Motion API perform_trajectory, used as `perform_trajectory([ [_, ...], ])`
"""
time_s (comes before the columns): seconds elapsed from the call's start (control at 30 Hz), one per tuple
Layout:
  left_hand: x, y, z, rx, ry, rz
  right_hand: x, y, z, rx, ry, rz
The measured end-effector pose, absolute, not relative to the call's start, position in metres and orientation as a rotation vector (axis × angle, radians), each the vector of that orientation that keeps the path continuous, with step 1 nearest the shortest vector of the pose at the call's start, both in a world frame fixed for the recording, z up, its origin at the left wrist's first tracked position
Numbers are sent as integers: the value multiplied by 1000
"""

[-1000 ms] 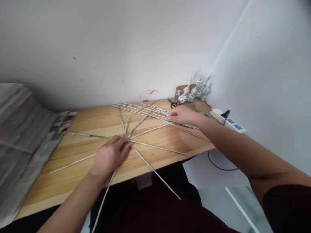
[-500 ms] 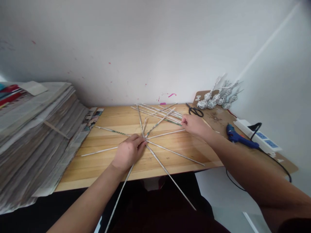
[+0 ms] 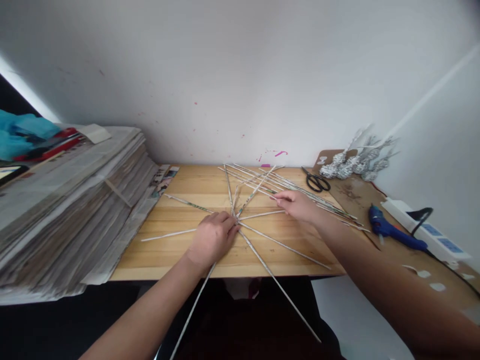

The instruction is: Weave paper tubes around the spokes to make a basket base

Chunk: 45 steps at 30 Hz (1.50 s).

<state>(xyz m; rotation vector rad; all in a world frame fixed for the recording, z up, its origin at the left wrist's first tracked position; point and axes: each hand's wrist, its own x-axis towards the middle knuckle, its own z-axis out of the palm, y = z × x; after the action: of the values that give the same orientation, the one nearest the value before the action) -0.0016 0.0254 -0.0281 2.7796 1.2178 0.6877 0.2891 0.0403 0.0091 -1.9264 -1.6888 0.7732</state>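
Note:
Several thin rolled-paper sticks (image 3: 283, 243) spread like spokes from one centre on the wooden table. My left hand (image 3: 214, 234) is closed over that centre, its thumb and fingertips pinching the crossing sticks and hiding part of the join. One bent stick (image 3: 247, 180) rises from near the centre and angles right. Over the right side of the spokes, my right hand (image 3: 296, 205) is closed in a pinch at a paper stick's end, beside a loose pile of paper sticks (image 3: 315, 196). The far tip of one spoke passes beneath that hand.
A tall stack of newspapers (image 3: 123, 175) fills the left. Black scissors (image 3: 315, 181) lie at the back right, near woven paper pieces (image 3: 343, 167) on cardboard. A blue glue gun (image 3: 393, 231) rests beside a white power strip (image 3: 423, 227). The wall (image 3: 240, 90) stands behind.
The camera view has turned left, shifting everything rightward. My right hand has drawn back slightly from the pile, its fingertips now at a stick's end. My left hand stays on the centre.

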Motion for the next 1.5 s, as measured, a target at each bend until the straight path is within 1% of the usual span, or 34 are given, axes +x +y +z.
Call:
perform_trajectory([
  [0.1, -6, 21, -26, 2796, 1274, 664, 275, 45, 5, -1727, -1450, 995],
  [0.2, -9, 19, -26, 2802, 1360, 648, 269, 47, 4, -1552, -1379, 984],
  [0.33, -8, 20, -24, 2815, 1348, 643, 273, 42, 11, -1543, -1516, 749],
  [0.47, -11, 27, -18, 2701, 1259, 639, 285, 17, 23, -1773, -1861, 297],
  [0.57, -15, 38, -14, 2526, 1176, 693, 292, -11, 25, -1929, -1997, 138],
  [0.73, -16, 57, -16, 2254, 1197, 718, 286, -46, 14, -1926, -2052, 173],
  [0.9, -12, 64, -13, 2237, 1247, 617, 269, -57, 6, -1873, -2077, 292],
  [1.2, -6, 61, -3, 2257, 1238, 599, 261, -53, 5, -1875, -2056, 256],
  [1.37, -3, 62, -8, 2258, 1142, 628, 277, -69, 5, -1884, -2014, 168],
  [1.5, -3, 66, -11, 2280, 1116, 631, 288, -86, 8, -1945, -2000, 171],
])
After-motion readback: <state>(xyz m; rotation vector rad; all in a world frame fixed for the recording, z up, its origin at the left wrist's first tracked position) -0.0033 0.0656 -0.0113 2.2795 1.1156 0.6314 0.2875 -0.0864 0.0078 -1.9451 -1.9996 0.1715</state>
